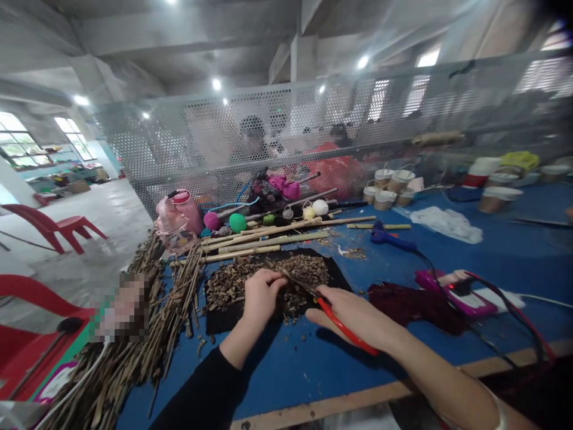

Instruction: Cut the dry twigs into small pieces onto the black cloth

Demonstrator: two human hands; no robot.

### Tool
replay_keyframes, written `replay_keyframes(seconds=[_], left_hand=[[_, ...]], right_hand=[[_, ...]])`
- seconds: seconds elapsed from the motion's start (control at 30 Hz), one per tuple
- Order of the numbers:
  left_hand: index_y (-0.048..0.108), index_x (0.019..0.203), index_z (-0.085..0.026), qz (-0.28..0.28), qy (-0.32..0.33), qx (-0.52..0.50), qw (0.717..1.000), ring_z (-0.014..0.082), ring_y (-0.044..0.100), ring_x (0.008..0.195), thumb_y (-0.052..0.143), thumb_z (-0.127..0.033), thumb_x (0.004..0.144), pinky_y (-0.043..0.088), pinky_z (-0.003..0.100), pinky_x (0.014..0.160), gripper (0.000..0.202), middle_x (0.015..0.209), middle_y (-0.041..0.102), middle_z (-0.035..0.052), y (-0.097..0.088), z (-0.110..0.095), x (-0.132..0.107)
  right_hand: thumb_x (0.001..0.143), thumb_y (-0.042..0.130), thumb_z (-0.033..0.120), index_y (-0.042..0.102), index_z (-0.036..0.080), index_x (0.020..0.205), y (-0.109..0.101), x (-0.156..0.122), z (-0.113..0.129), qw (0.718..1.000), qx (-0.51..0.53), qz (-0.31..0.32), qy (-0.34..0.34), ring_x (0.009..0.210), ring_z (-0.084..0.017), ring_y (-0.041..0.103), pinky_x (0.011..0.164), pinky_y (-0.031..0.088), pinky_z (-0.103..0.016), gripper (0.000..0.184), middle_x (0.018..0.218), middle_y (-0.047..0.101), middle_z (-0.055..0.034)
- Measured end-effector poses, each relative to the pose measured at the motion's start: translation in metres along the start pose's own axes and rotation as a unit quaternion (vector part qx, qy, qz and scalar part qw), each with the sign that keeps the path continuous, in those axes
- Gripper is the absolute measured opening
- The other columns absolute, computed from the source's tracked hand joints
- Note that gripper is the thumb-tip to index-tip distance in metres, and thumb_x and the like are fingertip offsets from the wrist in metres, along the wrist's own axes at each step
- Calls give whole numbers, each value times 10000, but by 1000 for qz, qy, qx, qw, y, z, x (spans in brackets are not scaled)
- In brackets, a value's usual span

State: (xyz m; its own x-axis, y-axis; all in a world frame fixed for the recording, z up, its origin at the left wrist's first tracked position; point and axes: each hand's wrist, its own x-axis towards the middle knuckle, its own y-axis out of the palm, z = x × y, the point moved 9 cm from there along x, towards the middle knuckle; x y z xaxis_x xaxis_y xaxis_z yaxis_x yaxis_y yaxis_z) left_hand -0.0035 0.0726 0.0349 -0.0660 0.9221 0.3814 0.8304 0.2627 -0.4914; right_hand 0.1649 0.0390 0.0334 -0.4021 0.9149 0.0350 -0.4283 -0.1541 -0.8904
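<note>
My right hand point(356, 313) grips a pair of scissors with red handles point(339, 325), its dark blades pointing left over the pile. Close to the blade tips, my left hand point(261, 297) is closed in a pinch; whatever lies between thumb and forefinger is too small to make out. Beneath both hands spreads a heap of short brown cut pieces point(308, 267), looking like chopped stems or bark, on a black cloth point(340, 276). Left of the cloth lies a large bundle of thin dry sticks point(179, 292).
Bamboo poles point(268, 243) and yarn balls point(237, 223) lie behind the heap, beside a pink bag point(179, 218). Right are a blue glue gun point(394, 239), dark red cloth point(412, 307), a purple power strip point(465, 295) and paper cups point(385, 200). A perforated metal screen point(201, 131) stands behind.
</note>
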Motion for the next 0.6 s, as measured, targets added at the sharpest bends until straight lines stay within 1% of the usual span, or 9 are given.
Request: replay_keyframes(seconds=[0.07,0.17,0.23,0.33,0.47,0.6], left_hand=[[695,711,-197,9,21,0,1000,131,598,724,642,-173,711,463,259,736,58,757,678,9,3,-8,-4],[683,714,-199,-2,7,-1,1000,130,597,698,639,-190,711,466,258,717,45,736,679,0,3,-7,-9],[677,712,-192,-13,-6,-6,1000,131,597,691,642,-206,708,466,257,711,37,724,676,-1,1,-4,-11],[671,704,-188,-17,-8,-9,1000,131,597,690,648,-210,701,464,254,710,31,719,675,-2,1,-2,-12],[671,710,-187,-7,-11,-10,1000,129,595,686,645,-206,703,466,250,702,33,723,677,1,4,0,-12],[674,762,-184,13,-22,-28,999,133,604,686,601,-228,744,476,258,701,87,747,684,11,8,5,-9]], right_hand=[[782,432,639,527,216,864,5,3,3,1000,-11,0,5,746,-221,602,628,380,-272,442,821,644,-75],[791,416,639,533,220,848,10,5,5,1000,-12,-3,24,656,-202,598,551,337,-251,438,751,645,-58],[794,419,632,532,217,777,10,5,8,1000,-2,-12,20,579,-176,572,513,307,-242,430,675,629,-41],[796,433,615,512,205,664,10,6,11,999,28,-23,-1,502,-147,522,492,296,-239,438,582,589,-22],[790,449,605,512,190,602,17,8,5,998,62,-13,-1,489,-141,500,480,297,-239,460,520,537,-6],[794,440,600,480,183,561,20,10,-1,995,98,-10,4,484,-130,465,481,309,-244,479,503,495,8]])
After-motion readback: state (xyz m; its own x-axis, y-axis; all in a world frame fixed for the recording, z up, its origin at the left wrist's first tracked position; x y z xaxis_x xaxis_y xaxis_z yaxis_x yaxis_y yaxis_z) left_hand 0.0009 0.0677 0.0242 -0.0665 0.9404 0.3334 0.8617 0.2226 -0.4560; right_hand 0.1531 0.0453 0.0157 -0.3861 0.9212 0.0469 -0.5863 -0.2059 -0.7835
